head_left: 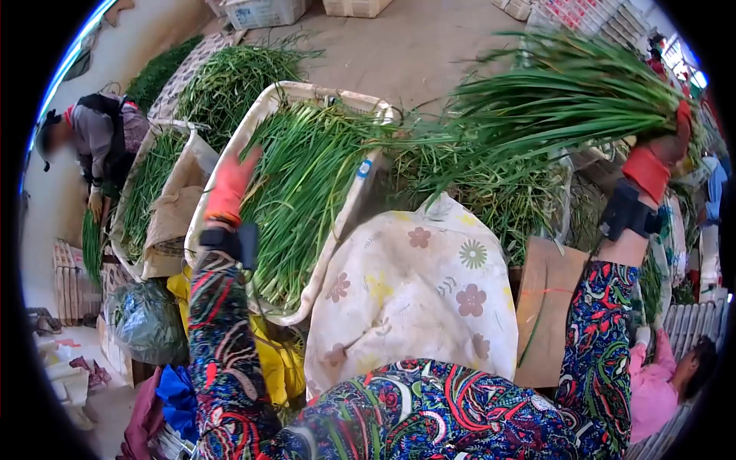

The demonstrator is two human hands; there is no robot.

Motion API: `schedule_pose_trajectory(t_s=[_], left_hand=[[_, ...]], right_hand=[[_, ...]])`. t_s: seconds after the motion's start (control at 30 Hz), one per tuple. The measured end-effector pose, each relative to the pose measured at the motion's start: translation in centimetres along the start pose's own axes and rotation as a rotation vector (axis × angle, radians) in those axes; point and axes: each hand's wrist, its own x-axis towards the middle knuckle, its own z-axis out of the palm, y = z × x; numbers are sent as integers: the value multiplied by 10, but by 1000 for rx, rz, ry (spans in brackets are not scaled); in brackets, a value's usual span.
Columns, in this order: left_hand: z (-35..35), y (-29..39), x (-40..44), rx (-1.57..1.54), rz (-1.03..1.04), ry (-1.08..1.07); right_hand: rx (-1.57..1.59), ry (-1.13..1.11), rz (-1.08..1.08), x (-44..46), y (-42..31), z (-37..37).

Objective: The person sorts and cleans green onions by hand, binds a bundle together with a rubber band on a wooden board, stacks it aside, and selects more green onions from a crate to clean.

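Note:
A large bundle of long green stalks (567, 100) hangs fanned out to the left from my right hand (665, 146), which is closed around its end at the upper right. My left hand (232, 184), in a red glove, is raised over the left edge of a white crate (307, 300), fingers apart and somewhat blurred, holding nothing. Green stalks (307, 176) fill that crate. Beneath the bundle lies a heap of loose green leaves (491, 195). A flowered cloth (414, 284) covers the space before my body.
At the left a person (100, 138) bends over, a hand on green stalks beside another filled crate (123, 245). A person in pink (655, 383) is at the lower right. A brown board (546, 314) stands right of the cloth. More leaves (230, 84) lie behind the crate.

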Motion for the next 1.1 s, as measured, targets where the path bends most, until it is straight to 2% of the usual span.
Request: schedule_pose_trajectory(t_s=[0.03,0.07,0.13,0.17,0.2,0.23,0.27,0.33,0.37,0.4,0.47,0.53,0.6,0.67,0.73,0.77,0.8,0.83,0.87,0.9,0.97,1.0,1.03,1.07,1.1], left_hand=[[-30,34,18,-86,188,115],[-60,68,27,-77,466,117],[-109,179,12,-377,520,87],[-125,207,15,-276,704,31],[-140,235,18,-192,890,-23],[-138,243,18,-294,864,-152],[-135,250,21,-395,830,-285],[-121,267,25,-589,748,-547],[-102,287,3,-418,685,-667],[-87,288,-27,-425,482,-737],[-45,223,-42,-507,124,-1070],[-2,166,-91,-546,-99,-1092],[52,111,-157,-670,-250,-937],[103,68,-222,-838,-396,-817],[127,37,-260,-1023,-602,-872],[133,23,-272,-1100,-722,-925],[155,-16,-284,-1498,-909,-982],[153,-12,-279,-1273,-791,-970],[143,-1,-272,-1052,-665,-948],[136,13,-265,-839,-532,-920],[126,33,-254,-511,-357,-863],[126,39,-250,-474,-333,-862],[126,42,-248,-475,-331,-877],[129,45,-248,-488,-339,-888],[130,47,-247,-498,-347,-897]], right_hand=[[-1,6,-19,-15,-11,21],[0,10,-38,-30,-20,42],[221,-99,-15,-46,-12,44],[287,-34,63,-57,9,44],[384,-85,145,-76,15,49],[477,-129,232,-94,21,54],[602,-288,332,-119,17,66],[872,-199,603,-164,0,106],[948,-162,724,-181,-1,106],[1026,-125,848,-202,6,108],[958,-102,977,-236,11,103],[1051,-44,1117,-266,24,92],[1057,0,1176,-281,36,72],[999,-105,1276,-286,43,46],[843,-144,1437,-305,72,14],[837,-178,1447,-301,72,2],[831,-217,1456,-293,72,-9],[873,-310,1398,-280,74,-21],[803,-335,1451,-291,104,-55],[1312,-320,1657,-275,126,-80],[1332,-261,1721,-249,140,-96],[832,-227,1593,-235,135,-90],[578,-102,1560,-232,138,-77],[175,-308,1426,-233,148,-72],[204,-371,1412,-233,147,-65]])
